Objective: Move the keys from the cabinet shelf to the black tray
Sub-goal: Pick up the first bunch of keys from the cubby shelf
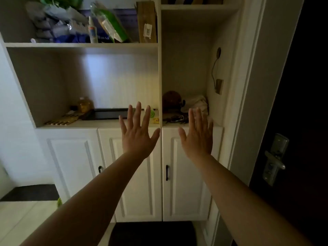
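Observation:
The black tray (106, 114) lies flat on the wide left cabinet shelf (88, 123), partly behind my left hand. A dark bunch that looks like the keys (175, 119) rests on the narrow right shelf, near its front edge. My left hand (137, 134) is raised in front of the cabinet with fingers spread and empty, its fingertips overlapping the tray's right end. My right hand (197, 135) is held up beside it, fingers together and straight, holding nothing, just right of the keys.
A yellow bottle (84, 104) and a slatted wooden piece (62, 119) sit left of the tray. Small green and yellow items (154, 118) lie at the shelf's right end. A brown round object (171, 100) and a crumpled cloth (197, 102) stand behind the keys. A dark door (292, 121) is at right.

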